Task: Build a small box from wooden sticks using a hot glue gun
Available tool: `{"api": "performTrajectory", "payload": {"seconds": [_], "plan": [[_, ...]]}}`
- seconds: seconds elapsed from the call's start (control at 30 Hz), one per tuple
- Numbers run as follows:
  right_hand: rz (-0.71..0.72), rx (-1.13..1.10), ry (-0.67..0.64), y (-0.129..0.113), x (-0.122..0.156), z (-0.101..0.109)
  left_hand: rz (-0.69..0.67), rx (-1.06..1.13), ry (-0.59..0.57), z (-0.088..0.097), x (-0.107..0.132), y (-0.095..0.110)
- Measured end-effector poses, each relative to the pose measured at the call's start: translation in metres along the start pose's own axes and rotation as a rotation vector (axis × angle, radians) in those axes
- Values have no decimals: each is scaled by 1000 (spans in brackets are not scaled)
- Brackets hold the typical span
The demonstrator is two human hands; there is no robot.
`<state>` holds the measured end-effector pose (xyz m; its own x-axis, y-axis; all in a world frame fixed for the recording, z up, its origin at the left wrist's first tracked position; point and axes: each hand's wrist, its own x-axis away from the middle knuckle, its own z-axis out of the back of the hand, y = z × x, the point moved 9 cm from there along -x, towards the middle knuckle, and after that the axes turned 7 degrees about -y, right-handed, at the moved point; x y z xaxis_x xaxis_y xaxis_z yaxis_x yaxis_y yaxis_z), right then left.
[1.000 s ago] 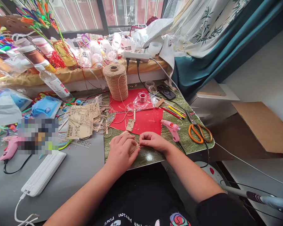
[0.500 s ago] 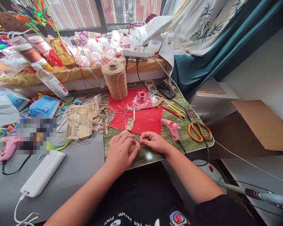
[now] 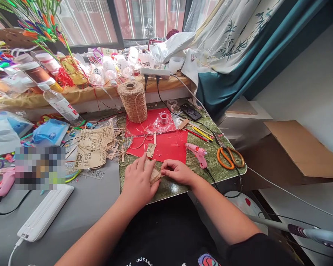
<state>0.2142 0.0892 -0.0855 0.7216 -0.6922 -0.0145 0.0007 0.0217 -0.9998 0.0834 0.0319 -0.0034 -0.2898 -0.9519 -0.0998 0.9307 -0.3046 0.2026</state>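
Note:
A small flat tan piece [image 3: 155, 175] with fine parallel lines lies at the near edge of the green wood-grain board. My left hand [image 3: 137, 181] grips it, fingers across the top and thumb along its near side. At its right corner my right hand [image 3: 177, 171] is closed in a pinch; what sits between those fingertips is too small to make out. Just beyond the piece is a scrap of printed sandpaper [image 3: 151, 150] with a thin wooden stick [image 3: 155, 138]. Loose twine runs from the large twine spool [image 3: 132, 103] across the red sheet [image 3: 172, 146].
To the right lie a pink glue gun [image 3: 197, 154], orange-handled scissors [image 3: 229, 157], pencils [image 3: 201, 133] and a black phone [image 3: 193, 111]. Leftward are printed sandpaper pieces [image 3: 91, 147] tangled with twine, and a white power strip [image 3: 46, 213]. Bottles and craft supplies crowd the windowsill.
My left fingers have lifted and spread, showing more of the tan piece. My right hand stays pinched at its corner. The camera view has shifted slightly.

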Motion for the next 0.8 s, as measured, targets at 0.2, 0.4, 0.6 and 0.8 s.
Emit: {"api": "performTrajectory", "payload": {"seconds": [0.2,0.4,0.6,0.8], "plan": [[-13,-35,13,1,0,0,10,8,-69,0,-7,-1],[72,-114,16,-10,3,3,-19,244,-2,15,4,-6],[186,-214,75,-21,8,12,-61,508,230,16,18,-19],[185,-246,84,-20,8,13,-63,552,278,-2,28,-27]]}}
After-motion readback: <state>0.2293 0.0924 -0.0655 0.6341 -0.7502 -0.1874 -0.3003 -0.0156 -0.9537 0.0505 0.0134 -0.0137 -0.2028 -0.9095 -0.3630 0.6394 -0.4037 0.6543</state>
